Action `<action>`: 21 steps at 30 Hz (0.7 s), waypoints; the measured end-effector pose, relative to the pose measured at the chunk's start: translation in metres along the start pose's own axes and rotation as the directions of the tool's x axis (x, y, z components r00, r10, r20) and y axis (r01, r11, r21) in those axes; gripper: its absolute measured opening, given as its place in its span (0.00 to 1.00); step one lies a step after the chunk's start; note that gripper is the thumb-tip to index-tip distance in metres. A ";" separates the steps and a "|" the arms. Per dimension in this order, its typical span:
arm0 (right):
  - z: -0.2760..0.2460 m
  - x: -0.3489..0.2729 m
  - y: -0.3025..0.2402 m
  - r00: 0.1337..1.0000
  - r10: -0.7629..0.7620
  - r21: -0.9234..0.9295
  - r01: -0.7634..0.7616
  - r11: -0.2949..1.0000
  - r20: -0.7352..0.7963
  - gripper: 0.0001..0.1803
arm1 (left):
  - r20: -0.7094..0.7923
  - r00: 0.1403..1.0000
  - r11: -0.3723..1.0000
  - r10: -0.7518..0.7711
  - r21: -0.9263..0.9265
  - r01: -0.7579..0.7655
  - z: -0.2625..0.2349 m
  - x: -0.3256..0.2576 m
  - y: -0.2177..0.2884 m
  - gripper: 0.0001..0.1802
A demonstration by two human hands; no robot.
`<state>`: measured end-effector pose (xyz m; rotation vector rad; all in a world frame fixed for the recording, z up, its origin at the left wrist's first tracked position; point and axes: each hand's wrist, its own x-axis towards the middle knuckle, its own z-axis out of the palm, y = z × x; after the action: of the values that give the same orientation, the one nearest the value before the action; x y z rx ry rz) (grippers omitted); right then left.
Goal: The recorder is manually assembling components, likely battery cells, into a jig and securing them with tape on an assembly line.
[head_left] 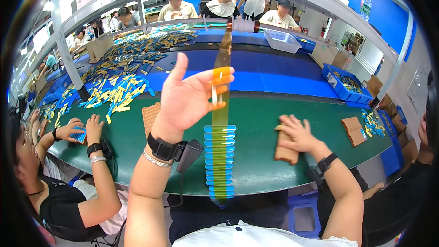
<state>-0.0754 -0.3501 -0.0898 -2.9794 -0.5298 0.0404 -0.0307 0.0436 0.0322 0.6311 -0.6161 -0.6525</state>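
My left hand is raised over the table, palm toward me, thumb up and fingers stretched out. Its fingertips lie behind a strip of translucent amber tape and look orange through it; whether they touch the strip I cannot tell. The tape comes down from a roll on the overhead bar. Along its lower end, several blue rounded flat pieces lie crosswise in a column. My right hand rests with spread fingers on a brown block. A small yellow piece shows beside its fingertips.
A heap of blue and yellow pieces covers the far left. Another brown grooved block lies right, near loose pieces and a blue crate. A co-worker's hands work at left. Behind runs a blue belt.
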 end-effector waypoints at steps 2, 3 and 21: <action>-0.028 -0.014 0.011 0.972 0.232 -0.141 -0.224 0.964 0.044 0.34 | 0.015 0.999 0.999 -0.044 -0.020 0.044 -0.013 -0.002 -0.003 0.53; -0.033 -0.022 0.009 0.947 0.302 -0.262 -0.319 0.911 -0.105 0.29 | 0.046 0.993 0.993 -0.106 -0.046 0.108 -0.010 0.001 -0.007 0.52; 0.032 -0.154 -0.200 0.890 -0.429 0.784 0.373 0.496 -0.153 0.08 | 0.187 0.952 0.965 -0.243 -0.058 0.258 0.047 -0.148 -0.182 0.49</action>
<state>-0.2900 -0.2137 -0.0967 -1.9060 -0.9130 0.2596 -0.2213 0.0181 -0.1104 0.5829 -0.6778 -0.9758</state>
